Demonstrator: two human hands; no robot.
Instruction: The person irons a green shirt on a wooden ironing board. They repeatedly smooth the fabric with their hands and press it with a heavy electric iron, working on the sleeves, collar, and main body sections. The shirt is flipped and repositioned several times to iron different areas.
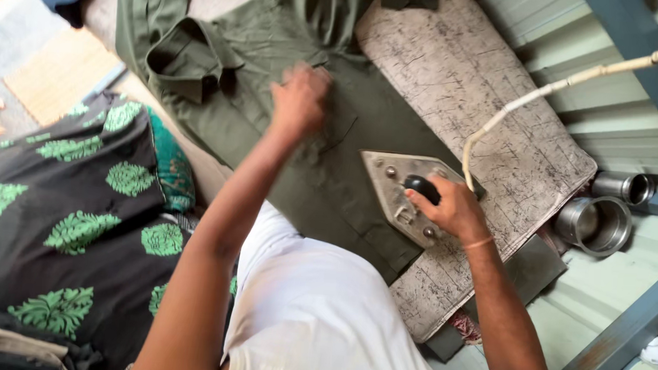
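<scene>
An olive-green shirt (274, 77) lies spread over a worn, cracked grey ironing pad (462, 79), collar toward the upper left. My left hand (299, 101) presses down on the shirt's front, fingers curled into the cloth. My right hand (454, 206) grips the black handle of a metal clothes iron (396, 185), which rests flat on the shirt's lower part. A pale cord (567, 81) runs from the iron up to the right edge.
A black cloth with green leaf prints (65, 216) is heaped at the left. Two steel cups (596, 223) stand at the right beside blue-grey metal bars (621, 335). A woven mat (57, 73) lies on the floor at upper left.
</scene>
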